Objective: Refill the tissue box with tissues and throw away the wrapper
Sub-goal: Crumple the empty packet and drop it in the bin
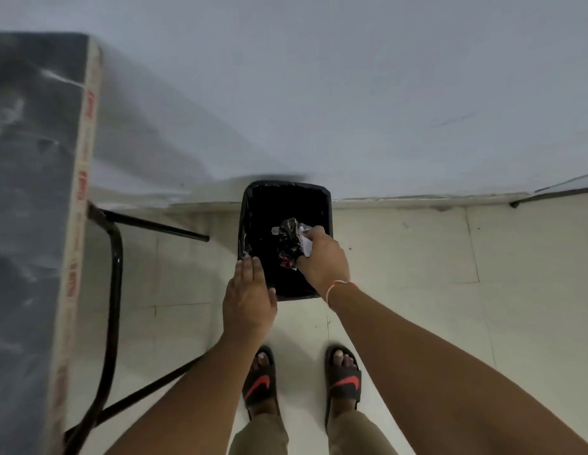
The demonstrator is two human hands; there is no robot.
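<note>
While held, wrapper [287, 241] protrudes beyond grip [322, 257].

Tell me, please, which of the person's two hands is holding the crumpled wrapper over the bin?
The right hand grips the wrapper above the black bin; the left hand is flat and empty.

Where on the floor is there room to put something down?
Bare floor tiles lie right of the black bin, up to the wall. It is crowded near the bin: the left hand hovers open, the right hand holds the crumpled wrapper, and table legs stand left.
</note>
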